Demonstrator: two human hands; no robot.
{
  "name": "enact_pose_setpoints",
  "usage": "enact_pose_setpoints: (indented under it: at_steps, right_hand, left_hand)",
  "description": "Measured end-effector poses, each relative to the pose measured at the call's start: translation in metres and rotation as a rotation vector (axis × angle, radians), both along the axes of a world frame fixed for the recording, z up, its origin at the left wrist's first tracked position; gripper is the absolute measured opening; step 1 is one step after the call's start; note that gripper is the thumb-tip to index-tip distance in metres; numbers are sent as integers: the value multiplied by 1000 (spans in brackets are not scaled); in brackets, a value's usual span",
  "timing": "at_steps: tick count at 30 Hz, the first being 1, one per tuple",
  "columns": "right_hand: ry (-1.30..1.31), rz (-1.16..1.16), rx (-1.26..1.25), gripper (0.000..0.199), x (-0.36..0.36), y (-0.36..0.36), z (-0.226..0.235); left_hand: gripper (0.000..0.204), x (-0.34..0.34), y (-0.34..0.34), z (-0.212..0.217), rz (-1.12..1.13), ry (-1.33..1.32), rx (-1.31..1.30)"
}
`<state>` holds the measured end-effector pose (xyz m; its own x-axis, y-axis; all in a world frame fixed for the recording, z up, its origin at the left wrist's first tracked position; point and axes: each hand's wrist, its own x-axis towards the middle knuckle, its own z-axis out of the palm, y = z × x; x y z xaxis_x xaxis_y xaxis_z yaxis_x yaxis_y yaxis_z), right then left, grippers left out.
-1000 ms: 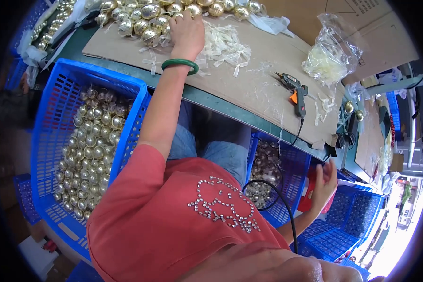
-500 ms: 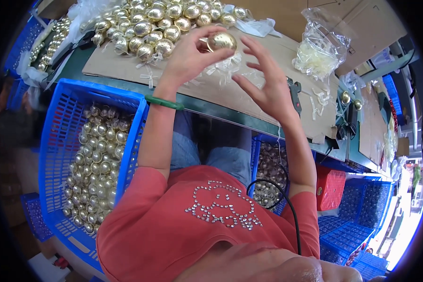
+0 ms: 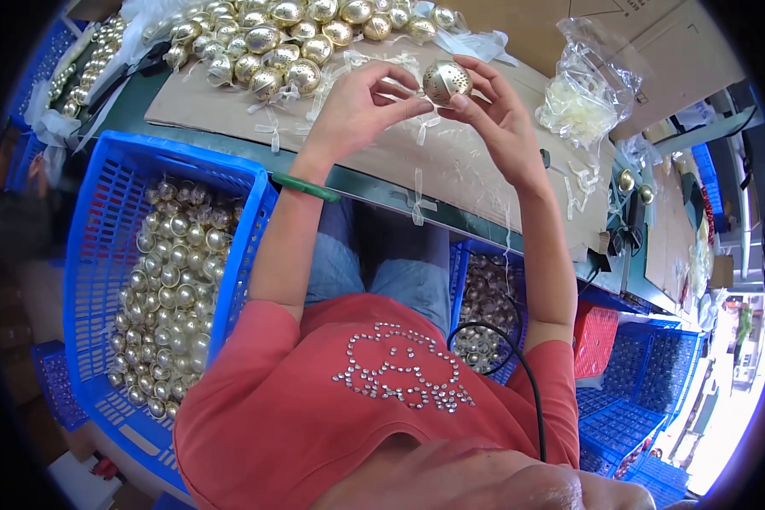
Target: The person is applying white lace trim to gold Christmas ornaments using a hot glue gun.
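Nearest is the person's red shirt (image 3: 357, 357), with a blue basket (image 3: 249, 246) of small gold balls (image 3: 168, 293) at the person's left. Beyond it, both hands are raised over the table. The right hand (image 3: 503, 127) has hold of a gold ball (image 3: 447, 82) dotted with small holes: its thumb presses the lower right side and its bent fingers reach around the upper right. The left hand (image 3: 353, 110) is just left of the ball, fingers curled, thumb and forefinger slightly parted; whether they touch it or pinch anything, I cannot tell. A pale ribbon (image 3: 418, 204) shows at the table's near edge. Farther back, a pile of gold balls (image 3: 293, 51) covers the cardboard sheet (image 3: 200, 104), and a clear bag (image 3: 582, 98) stands to the right.
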<state>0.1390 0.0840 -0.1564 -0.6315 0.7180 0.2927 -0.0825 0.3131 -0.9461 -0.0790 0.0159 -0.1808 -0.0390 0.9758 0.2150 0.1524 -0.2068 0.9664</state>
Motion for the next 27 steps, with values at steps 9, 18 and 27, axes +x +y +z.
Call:
enact_pose_setpoints:
  at_steps: [9, 18, 27]
  right_hand:
    - [4, -12, -313, 53, 15, -26, 1]
    - [-252, -52, -365, 45, 29, -43, -13]
    - [-718, 104, 505, 31, 34, -75, -67]
  left_hand:
    - [14, -3, -20, -13, 84, -81, 218]
    - [60, 5, -52, -13, -88, -137, 432]
    - [97, -9, -75, -29, 41, -36, 407]
